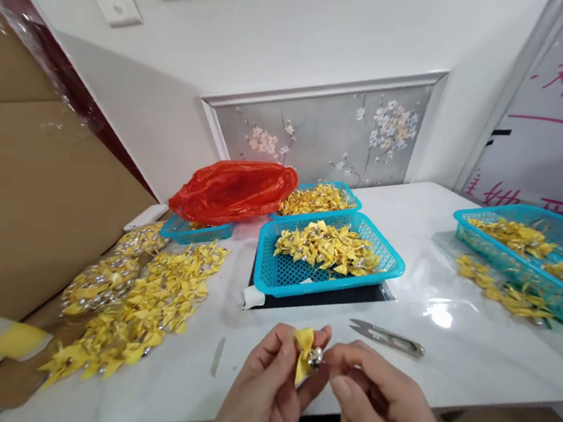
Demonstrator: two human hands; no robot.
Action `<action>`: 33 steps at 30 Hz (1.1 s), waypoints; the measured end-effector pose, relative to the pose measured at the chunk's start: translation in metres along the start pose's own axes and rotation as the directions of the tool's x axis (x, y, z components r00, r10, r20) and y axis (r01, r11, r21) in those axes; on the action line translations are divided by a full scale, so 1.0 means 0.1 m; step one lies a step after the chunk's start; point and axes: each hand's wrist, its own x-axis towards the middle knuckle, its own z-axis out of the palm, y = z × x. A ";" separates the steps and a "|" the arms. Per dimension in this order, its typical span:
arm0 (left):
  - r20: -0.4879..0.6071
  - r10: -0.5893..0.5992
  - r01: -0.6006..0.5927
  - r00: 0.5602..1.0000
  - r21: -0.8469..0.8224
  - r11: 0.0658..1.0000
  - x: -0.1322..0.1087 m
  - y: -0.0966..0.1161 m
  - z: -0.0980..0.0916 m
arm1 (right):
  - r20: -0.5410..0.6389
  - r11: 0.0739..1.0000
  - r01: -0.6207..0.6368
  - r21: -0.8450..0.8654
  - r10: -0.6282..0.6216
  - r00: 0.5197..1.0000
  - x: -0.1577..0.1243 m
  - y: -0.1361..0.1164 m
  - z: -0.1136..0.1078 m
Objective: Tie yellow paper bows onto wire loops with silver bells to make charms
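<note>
My left hand (pixel 270 384) pinches a yellow ribbon bow (pixel 302 354) between thumb and fingers, above the table's front edge. A shiny silver bell (pixel 315 357) sits at the bow's right side. My right hand (pixel 375 395) is just right of the bell, its thumb and fingertips drawn together. Whatever lies between those fingertips is too small or hidden to make out. Thread snips (pixel 387 338) lie on the table just beyond my right hand. Ahead of both hands stands a blue basket (pixel 328 290) holding a heap of yellow bows (pixel 328 248) with silver bells.
A long pile of yellow bows (pixel 150 311) covers the table's left side, beside a cardboard box (pixel 36 198). A red plastic bag (pixel 233 192) rests on a blue tray (pixel 199 232) at the back. Another blue basket (pixel 522 260) stands at right, with loose bows (pixel 509 295) before it.
</note>
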 end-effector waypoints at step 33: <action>-0.012 0.108 -0.104 0.994 0.201 0.974 -0.36 0.09 -0.27 | 0.395 0.691 0.533 -0.488 -0.370 0.841 -0.09 -0.06 0.10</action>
